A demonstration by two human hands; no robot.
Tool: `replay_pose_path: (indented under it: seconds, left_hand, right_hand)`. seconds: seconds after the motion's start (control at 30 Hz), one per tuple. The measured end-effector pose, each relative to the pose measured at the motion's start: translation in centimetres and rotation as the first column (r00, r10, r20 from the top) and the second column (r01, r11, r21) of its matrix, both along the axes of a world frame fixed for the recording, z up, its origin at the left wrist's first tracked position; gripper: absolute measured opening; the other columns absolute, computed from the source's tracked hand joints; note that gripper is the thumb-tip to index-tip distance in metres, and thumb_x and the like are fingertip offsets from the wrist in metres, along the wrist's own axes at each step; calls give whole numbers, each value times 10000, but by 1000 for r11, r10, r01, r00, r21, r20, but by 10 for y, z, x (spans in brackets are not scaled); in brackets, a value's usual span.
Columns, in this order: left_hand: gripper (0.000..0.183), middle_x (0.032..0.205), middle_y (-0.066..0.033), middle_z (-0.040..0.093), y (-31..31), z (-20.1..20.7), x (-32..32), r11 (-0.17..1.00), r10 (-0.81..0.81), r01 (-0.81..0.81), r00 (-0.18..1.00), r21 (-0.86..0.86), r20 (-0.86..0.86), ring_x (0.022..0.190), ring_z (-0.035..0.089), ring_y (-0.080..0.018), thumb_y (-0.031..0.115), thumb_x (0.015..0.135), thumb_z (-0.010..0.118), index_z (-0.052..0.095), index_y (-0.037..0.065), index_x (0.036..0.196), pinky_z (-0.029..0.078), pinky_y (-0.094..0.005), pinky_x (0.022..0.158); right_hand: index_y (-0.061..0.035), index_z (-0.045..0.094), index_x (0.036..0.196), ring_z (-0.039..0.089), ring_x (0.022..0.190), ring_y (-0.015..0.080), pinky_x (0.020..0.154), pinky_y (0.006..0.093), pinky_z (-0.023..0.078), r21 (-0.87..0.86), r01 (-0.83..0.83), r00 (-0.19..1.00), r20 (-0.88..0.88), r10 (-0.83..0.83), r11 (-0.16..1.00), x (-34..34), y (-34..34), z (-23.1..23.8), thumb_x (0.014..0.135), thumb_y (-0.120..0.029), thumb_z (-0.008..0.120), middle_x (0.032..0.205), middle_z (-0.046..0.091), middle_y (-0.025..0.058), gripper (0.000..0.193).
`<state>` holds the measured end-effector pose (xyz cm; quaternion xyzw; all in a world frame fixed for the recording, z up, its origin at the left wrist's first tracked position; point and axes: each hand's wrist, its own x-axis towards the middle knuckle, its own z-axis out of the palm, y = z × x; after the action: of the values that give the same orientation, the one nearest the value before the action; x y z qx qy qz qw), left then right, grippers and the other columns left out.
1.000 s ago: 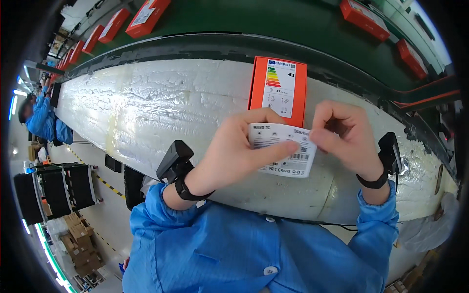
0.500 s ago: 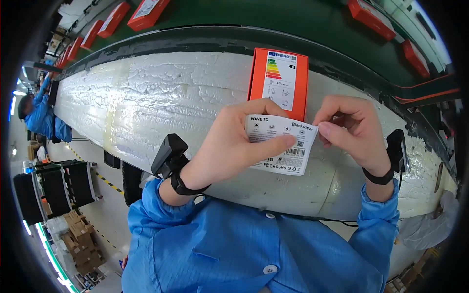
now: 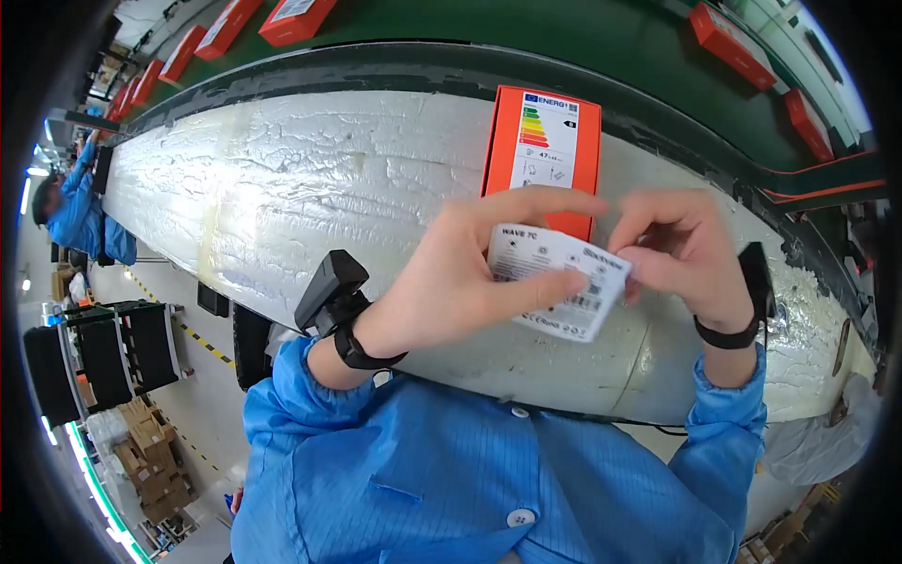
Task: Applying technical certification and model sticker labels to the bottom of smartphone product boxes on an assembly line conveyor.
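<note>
Head view, and it's all happening at centre: the left hand [image 3: 460, 273] has the white printed label [image 3: 568, 260] pinched, thumb flat across its front and fingers behind. Over comes the other side, the right hand [image 3: 684, 258], thumb and forefinger bent together right at the label's upper right corner; blur there, so I cannot tell whether they grip it or only brush it! The label tilts down to the right, held up in front of the near end of a red-orange carton [image 3: 586, 169]. That carton lies on the silvery, wrinkle-covered tabletop [image 3: 310, 188], a sticker [image 3: 545, 150] of coloured stepped bars facing up. Both wrists wear black straps, a boxy black device [image 3: 331, 287] on the left one, and blue jacket [image 3: 423, 470] sleeves sit behind them. Further out, beyond the tabletop's far edge, a green conveyor belt [image 3: 507, 23] carries more red cartons [image 3: 733, 47] at both sides. Far left, a co-worker [image 3: 80, 211] in blue; below, black racks [image 3: 113, 357] and stacked brown cardboard boxes [image 3: 150, 461] on the floor
</note>
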<state>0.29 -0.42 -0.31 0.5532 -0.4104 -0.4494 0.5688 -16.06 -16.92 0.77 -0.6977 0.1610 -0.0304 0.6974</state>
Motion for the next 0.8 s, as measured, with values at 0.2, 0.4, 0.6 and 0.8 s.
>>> replay_pose_path:
  seconds: [0.2,0.4,0.6,0.8]
  left_hand:
    - [245,861,-56,688,14,-9,4,986,-51,53,998,-158,21,753,612,-76,100,829,762,679,-12,1030,471,-222,637]
    - [266,726,12,599,50,-17,10,966,240,-238,971,-102,16,672,525,-33,83,842,745,529,33,696,423,-231,571]
    - [175,840,18,446,189,-66,67,417,768,-890,236,-184,596,775,408,-67,-2,843,656,490,52,856,331,-231,692]
    - [230,941,-91,636,125,-39,43,751,588,-573,354,-328,727,862,555,-196,88,751,769,662,38,948,429,-311,741]
  right_hand:
    - [14,661,987,596,742,56,639,213,472,215,-19,999,37,11,976,7,14,-16,891,-96,659,864,657,15,146]
    - [-19,626,786,577,688,59,569,201,424,-368,72,978,207,6,927,17,43,-5,821,-11,726,790,627,38,106]
    - [15,619,831,535,626,55,545,198,399,-180,490,866,216,-452,853,-21,25,-23,871,-14,676,780,627,23,76]
    - [19,636,854,505,658,50,593,212,376,-54,385,915,156,-373,921,-4,57,-32,893,-34,674,826,642,31,76]
